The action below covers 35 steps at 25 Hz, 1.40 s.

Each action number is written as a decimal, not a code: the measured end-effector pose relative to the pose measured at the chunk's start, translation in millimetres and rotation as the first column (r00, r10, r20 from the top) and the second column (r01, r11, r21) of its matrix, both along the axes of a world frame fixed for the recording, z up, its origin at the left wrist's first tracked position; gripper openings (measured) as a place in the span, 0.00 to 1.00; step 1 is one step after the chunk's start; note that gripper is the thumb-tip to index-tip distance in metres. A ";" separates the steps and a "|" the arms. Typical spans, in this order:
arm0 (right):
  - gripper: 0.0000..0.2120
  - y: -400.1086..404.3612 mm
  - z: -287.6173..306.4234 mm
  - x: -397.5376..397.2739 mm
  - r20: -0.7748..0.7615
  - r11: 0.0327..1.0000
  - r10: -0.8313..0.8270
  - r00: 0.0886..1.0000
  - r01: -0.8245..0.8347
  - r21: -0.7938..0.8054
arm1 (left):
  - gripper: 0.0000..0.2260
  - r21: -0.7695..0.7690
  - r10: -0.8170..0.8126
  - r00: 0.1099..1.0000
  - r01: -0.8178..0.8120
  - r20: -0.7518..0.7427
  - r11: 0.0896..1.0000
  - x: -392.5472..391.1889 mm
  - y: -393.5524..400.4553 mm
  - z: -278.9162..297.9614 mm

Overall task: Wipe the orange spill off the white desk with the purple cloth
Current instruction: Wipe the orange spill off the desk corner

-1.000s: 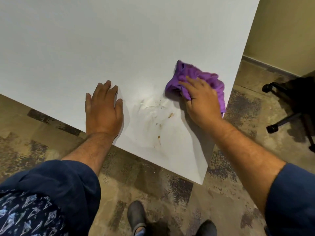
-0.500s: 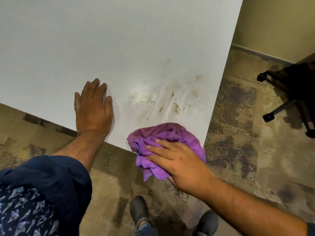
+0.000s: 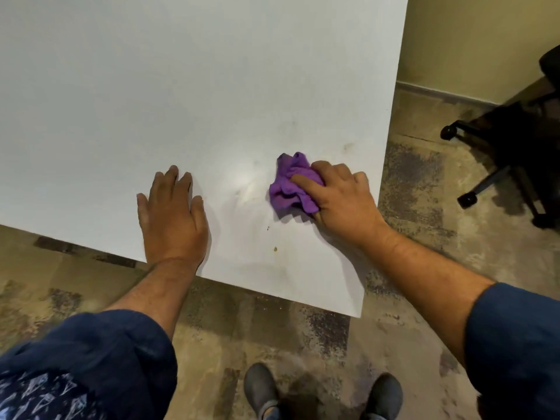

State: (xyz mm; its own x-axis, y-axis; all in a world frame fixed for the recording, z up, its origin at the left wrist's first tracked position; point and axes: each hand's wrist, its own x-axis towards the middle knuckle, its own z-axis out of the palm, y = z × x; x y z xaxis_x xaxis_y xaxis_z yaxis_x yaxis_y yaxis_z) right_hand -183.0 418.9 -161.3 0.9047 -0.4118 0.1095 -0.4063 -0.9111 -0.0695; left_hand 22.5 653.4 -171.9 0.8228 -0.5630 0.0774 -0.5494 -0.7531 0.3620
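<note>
The purple cloth [image 3: 289, 189] lies bunched on the white desk [image 3: 181, 86] near its right edge, pressed down under my right hand [image 3: 342, 198], which grips it. A small orange speck [image 3: 275, 249] and a tiny dark fleck [image 3: 268, 228] sit on the desk just in front of the cloth. Faint smears [image 3: 348, 146] show beyond the cloth, and a wet sheen [image 3: 245, 183] lies to its left. My left hand [image 3: 172, 216] rests flat on the desk, fingers spread, holding nothing.
The desk's front corner [image 3: 357, 313] juts out at the lower right. A black wheeled office chair [image 3: 515, 153] stands on the floor to the right, by the yellow wall [image 3: 469, 40]. My shoes [image 3: 260, 389] are on the patterned floor below the desk edge.
My right hand has carried the cloth from the desk's front edge back up onto the desk near its right side. Most orange marks seen half a second ago are gone. The left hand stays flat.
</note>
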 end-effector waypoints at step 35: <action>0.23 120.6 24.8 -6.8 0.027 0.912 -0.264 0.964 0.240 0.334 | 0.22 0.133 -0.018 1.000 0.016 0.018 0.991 1.7 -4.2 6.8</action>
State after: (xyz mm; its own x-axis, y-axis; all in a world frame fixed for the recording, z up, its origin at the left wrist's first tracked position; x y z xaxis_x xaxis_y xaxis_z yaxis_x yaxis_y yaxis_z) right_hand -189.8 539.6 -136.5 0.7611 -0.6486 -0.0101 -0.6028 -0.7014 -0.3805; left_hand 24.2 649.2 -165.2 0.8122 -0.5832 0.0164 -0.5682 -0.7844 0.2486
